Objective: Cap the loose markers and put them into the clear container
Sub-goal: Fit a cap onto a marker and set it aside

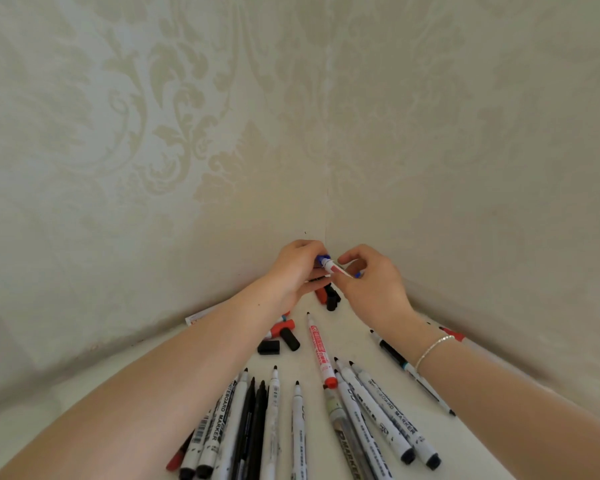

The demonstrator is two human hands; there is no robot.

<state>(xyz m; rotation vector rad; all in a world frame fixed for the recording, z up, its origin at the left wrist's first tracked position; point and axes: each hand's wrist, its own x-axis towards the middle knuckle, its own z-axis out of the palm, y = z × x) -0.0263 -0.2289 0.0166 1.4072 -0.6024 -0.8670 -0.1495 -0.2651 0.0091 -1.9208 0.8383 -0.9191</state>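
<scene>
My left hand [297, 271] pinches a blue cap [323, 259] at the tip of a white marker [335, 268]. My right hand [371, 285] holds that marker's barrel, and the two hands meet above the far corner of the white table [471, 438]. Several uncapped markers [378, 410] lie in a fan near me, tips pointing away. A red-labelled marker [321, 351] lies in the middle. Loose black and red caps [283, 339] lie under my left wrist, and more caps [329, 296] lie below my hands. No clear container is in view.
Patterned cream walls [187, 133] close in the table on the left and right and meet in a corner behind my hands. Another marker [406, 365] lies under my right wrist, and a red cap [456, 334] lies by the right wall.
</scene>
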